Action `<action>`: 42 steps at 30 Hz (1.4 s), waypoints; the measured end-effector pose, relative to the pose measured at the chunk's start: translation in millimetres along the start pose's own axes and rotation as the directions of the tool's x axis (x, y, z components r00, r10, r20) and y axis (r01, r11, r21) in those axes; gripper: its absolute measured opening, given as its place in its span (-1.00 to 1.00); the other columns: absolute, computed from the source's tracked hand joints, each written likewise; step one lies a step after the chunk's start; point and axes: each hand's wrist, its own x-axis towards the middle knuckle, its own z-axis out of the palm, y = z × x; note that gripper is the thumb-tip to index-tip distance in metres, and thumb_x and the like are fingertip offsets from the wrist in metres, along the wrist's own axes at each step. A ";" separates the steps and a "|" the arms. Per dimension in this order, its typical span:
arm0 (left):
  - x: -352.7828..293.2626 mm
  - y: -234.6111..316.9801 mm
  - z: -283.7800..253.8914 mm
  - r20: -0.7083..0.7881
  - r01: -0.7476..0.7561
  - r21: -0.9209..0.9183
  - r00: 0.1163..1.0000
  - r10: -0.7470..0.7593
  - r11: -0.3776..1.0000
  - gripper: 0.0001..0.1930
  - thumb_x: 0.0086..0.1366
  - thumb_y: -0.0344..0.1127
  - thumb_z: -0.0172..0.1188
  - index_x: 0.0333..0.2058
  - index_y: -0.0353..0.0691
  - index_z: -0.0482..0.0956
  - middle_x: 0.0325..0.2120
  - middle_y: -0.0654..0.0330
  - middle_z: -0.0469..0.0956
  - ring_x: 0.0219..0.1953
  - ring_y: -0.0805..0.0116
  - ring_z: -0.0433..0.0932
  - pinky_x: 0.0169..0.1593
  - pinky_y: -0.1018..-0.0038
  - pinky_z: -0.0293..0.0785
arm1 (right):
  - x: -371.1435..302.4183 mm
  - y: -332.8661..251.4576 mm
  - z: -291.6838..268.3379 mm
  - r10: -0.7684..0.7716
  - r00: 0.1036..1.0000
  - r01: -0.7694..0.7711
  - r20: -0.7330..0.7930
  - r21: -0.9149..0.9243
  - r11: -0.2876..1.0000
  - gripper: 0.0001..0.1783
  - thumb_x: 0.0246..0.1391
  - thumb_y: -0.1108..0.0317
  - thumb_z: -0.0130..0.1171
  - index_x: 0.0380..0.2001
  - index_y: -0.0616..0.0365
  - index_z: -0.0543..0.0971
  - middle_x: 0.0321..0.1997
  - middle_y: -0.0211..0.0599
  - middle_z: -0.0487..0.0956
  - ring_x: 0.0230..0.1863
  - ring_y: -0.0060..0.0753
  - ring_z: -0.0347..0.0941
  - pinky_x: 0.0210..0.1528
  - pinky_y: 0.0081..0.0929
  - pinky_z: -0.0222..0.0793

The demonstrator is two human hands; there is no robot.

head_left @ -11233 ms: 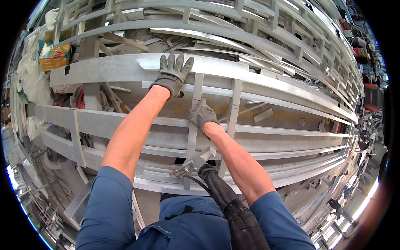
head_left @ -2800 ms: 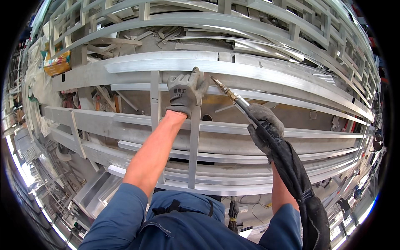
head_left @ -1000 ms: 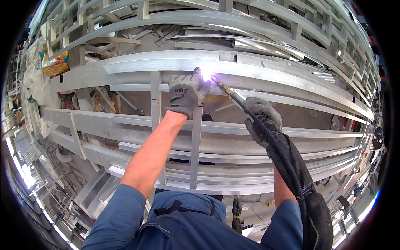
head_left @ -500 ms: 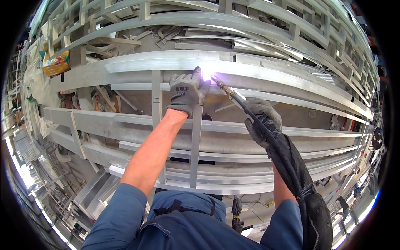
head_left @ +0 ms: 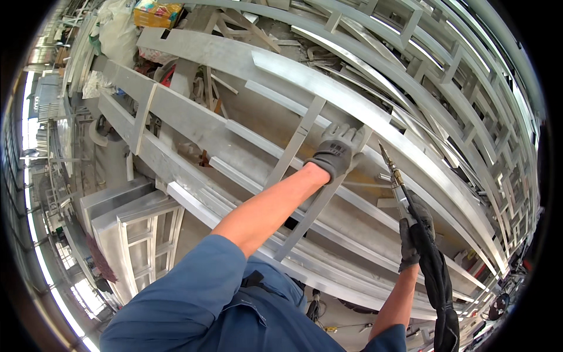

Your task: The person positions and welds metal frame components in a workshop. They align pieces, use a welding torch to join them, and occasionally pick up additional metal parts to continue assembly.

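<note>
My left hand [head_left: 340,149], in a grey glove with a dark cuff, is closed around the upper end of a flat metal crossbar [head_left: 314,220]. Its fingers lie close to a wide silvery rail [head_left: 328,88] that the crossbar meets. My right hand [head_left: 419,226], also gloved, grips a welding torch [head_left: 399,185] with a brass-coloured neck. The torch tip points up toward the rail, apart from it, and no arc glows. A black sleeved cable [head_left: 434,264] runs from the torch down past my right forearm.
A second crossbar [head_left: 296,141] spans the rails left of my hand. More metal frames [head_left: 457,76] are stacked at the far right. A yellow box [head_left: 157,14] and white plastic sheeting [head_left: 117,38] lie far left. A ladder-like frame [head_left: 151,237] leans at near left.
The bright welding arc has gone out. The torch has drawn back from the joint, to the right and nearer me. My view has turned, so the frame now slants; the left hand stays at the crossbar.
</note>
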 end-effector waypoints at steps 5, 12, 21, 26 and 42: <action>-57.0 1.4 -44.8 -0.145 -0.008 -0.213 0.989 -0.023 0.977 -0.25 0.22 -0.03 0.40 0.34 -0.18 0.44 0.29 -0.03 0.47 0.35 -0.12 0.40 0.44 0.03 0.26 | -11.4 -12.1 -9.1 -0.320 0.947 0.318 -0.010 0.141 0.937 -0.54 -0.01 0.64 0.37 0.01 0.17 0.62 0.13 -0.01 0.65 0.30 0.01 0.53 0.35 -0.18 0.40; -76.0 76.8 -141.5 -0.333 -0.619 -0.442 0.785 0.522 0.649 -0.02 -0.08 0.07 0.54 0.37 0.07 0.37 0.39 0.03 0.35 0.47 -0.05 0.28 0.51 -0.04 0.18 | -10.1 -58.0 8.5 -0.236 0.957 0.192 0.170 0.242 0.951 -0.70 0.19 0.34 0.27 -0.04 0.23 0.61 -0.01 -0.10 0.65 0.08 -0.14 0.59 0.11 -0.24 0.51; -120.1 64.0 -174.8 -0.445 -0.617 -0.614 0.786 0.430 0.493 -0.38 -0.16 -0.36 0.53 -0.01 -0.09 0.59 0.23 0.05 0.54 0.34 -0.02 0.46 0.39 -0.08 0.33 | -79.7 -151.7 -2.3 -0.204 0.975 0.176 -0.094 -0.246 0.953 -0.32 0.29 0.26 0.32 0.38 0.30 0.37 0.35 0.03 0.49 0.38 -0.09 0.44 0.41 -0.16 0.36; -129.4 63.2 -156.9 -0.661 -0.601 -0.539 0.736 0.146 0.590 -0.52 -0.01 -0.39 0.41 -0.06 -0.16 0.52 -0.14 0.04 0.65 0.03 -0.05 0.66 0.32 -0.18 0.43 | -139.8 -201.5 -8.2 0.156 0.958 0.009 -0.241 0.568 0.823 -0.15 0.32 -0.03 0.20 0.45 0.32 0.24 0.41 0.14 0.41 0.46 0.05 0.34 0.49 0.11 0.29; -235.7 -56.3 -108.5 -0.483 -0.488 -0.237 0.809 0.334 0.840 -0.50 0.03 -0.29 0.44 0.02 0.21 0.68 0.27 0.19 0.53 0.39 0.00 0.42 0.32 0.05 0.49 | -172.8 -329.8 119.0 -0.414 0.908 0.386 -0.065 0.518 0.763 -0.46 0.26 -0.32 0.18 -0.31 -0.06 0.41 -0.45 -0.45 0.28 -0.35 -0.34 0.29 0.04 -0.13 0.30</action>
